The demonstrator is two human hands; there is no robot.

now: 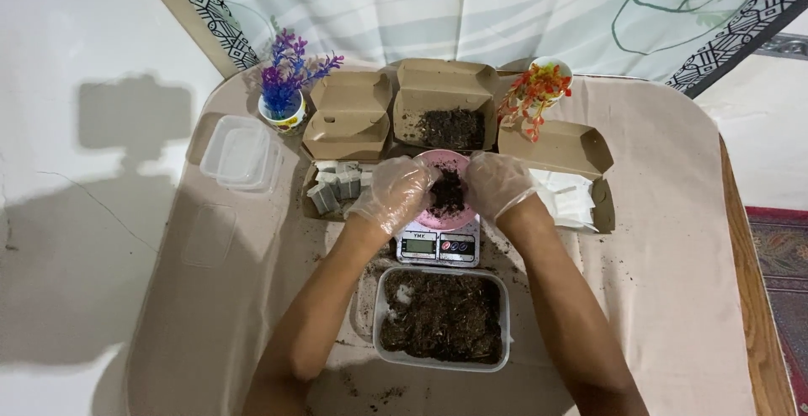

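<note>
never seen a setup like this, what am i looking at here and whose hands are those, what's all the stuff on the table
This is a single picture from a camera worn on a person's head, looking down at that person's own two hands. No machine is involved.

Both hands wear thin clear gloves. The left hand and the right hand meet over a pink bowl and seem to be working a clump of dark soil between them. The bowl sits on a small digital scale.

Nearer the person is a clear plastic tub filled with more soil. Behind the scale are open cardboard boxes: one with soil, one with small grey packets, one with white sachets. Two small pots of artificial plants, purple and orange, stand at the back, with empty clear containers on the left.
</note>
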